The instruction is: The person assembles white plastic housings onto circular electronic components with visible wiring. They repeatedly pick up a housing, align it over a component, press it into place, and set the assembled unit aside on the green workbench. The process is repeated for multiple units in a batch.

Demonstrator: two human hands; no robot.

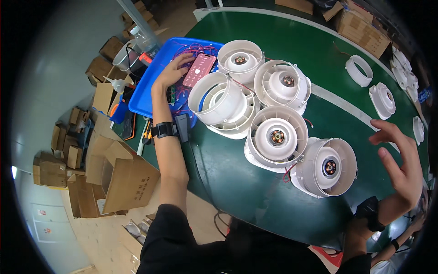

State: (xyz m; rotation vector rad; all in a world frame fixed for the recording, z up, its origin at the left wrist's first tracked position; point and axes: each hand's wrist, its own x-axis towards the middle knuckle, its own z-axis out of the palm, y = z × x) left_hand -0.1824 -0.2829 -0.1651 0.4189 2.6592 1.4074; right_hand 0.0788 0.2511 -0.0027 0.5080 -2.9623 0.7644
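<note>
My left hand reaches over a blue plastic tray, its fingers stretched toward a smartphone with a pink lit screen. The fingertips lie at the phone's upper left edge; whether they touch it I cannot tell. Red and purple wires fill the tray under the phone. Right of the tray, several round white fan housings stand close together, among them one with a copper-wound motor in its middle and another at the near right. My right hand hovers at the right, fingers apart and holding nothing.
More white housing parts, including a ring and a motor unit, lie along the far right of the green table. Cardboard boxes stand left on the floor. Another person's forearm shows at the lower right.
</note>
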